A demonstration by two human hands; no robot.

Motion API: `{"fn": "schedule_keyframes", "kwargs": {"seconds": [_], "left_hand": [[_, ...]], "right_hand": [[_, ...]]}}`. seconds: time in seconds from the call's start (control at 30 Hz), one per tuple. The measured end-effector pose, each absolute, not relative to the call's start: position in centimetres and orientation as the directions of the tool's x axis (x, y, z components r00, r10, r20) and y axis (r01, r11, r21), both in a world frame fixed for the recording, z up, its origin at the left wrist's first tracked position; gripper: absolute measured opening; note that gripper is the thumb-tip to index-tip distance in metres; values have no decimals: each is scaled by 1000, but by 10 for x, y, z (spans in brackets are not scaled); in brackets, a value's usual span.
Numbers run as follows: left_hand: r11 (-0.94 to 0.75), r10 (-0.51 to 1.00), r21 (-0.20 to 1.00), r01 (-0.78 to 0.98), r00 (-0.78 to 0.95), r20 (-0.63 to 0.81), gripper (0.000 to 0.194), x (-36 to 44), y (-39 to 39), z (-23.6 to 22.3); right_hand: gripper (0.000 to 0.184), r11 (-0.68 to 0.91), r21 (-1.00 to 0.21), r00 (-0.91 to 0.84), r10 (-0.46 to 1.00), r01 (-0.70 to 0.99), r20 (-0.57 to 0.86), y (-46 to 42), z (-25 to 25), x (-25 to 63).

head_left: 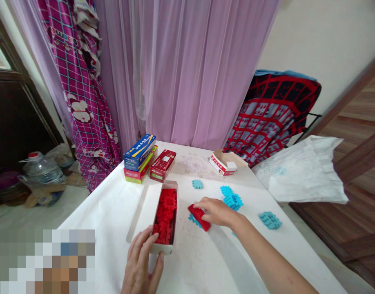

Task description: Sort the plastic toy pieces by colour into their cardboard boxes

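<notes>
My left hand (141, 255) grips the near end of an open cardboard box (165, 248), with its fingers on the left edge and its thumb at the front. Red plastic interlocking blocks (166, 210) fill much of that box, and its lid lies folded out to the left. To the right of the box, my right hand (216, 210) has its fingers closed on a red plastic block piece (202, 220), held tilted just over the table. A blue toothed block (195, 221) shows partly from under it; whether they touch I cannot tell.
Blue blocks (233, 201), a teal stack (270, 220) and a single teal block (197, 184) lie on the white-covered table (104, 216). Behind stand a blue box (140, 153) on another box, a dark red box (163, 165) and an open carton (223, 164). A white bag (300, 171) is at right.
</notes>
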State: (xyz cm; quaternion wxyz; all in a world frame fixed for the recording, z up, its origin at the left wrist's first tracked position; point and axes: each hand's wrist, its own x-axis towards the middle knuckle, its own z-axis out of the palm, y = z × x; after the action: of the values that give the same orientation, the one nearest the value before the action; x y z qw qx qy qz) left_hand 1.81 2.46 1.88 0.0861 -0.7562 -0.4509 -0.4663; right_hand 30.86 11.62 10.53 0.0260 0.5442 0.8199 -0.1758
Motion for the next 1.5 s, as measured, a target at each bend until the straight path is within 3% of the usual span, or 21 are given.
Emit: {"fn": "schedule_keyframes", "kwargs": {"seconds": [0.17, 0.37, 0.6, 0.77, 0.9, 1.13, 1.5], "left_hand": [[-579, 606, 299, 758, 155, 780, 40, 19, 25, 21], [-571, 613, 312, 760, 142, 777, 40, 20, 25, 24], [-563, 623, 338, 754, 118, 773, 42, 21, 24, 25], [-565, 623, 350, 748, 107, 775, 43, 21, 23, 23], [-573, 628, 388, 722, 82, 774, 49, 22, 24, 20], [-569, 624, 388, 725, 73, 778, 57, 23, 23, 20], [-567, 638, 403, 718, 73, 767, 56, 22, 22, 21]], "right_hand": [[29, 388, -189, -428, 859, 902, -280, 115, 107, 306], [35, 391, -186, -429, 862, 901, -271, 109, 104, 309], [29, 325, -146, -352, 904, 934, -241, 105, 99, 309], [21, 230, -197, -250, 965, 953, -83, 101, 140, 297], [27, 320, -131, -320, 947, 938, 21, 103, 189, 254], [29, 473, 68, -462, 878, 879, -125, 120, 192, 178], [27, 467, 35, -458, 877, 883, -143, 129, 166, 183]]}}
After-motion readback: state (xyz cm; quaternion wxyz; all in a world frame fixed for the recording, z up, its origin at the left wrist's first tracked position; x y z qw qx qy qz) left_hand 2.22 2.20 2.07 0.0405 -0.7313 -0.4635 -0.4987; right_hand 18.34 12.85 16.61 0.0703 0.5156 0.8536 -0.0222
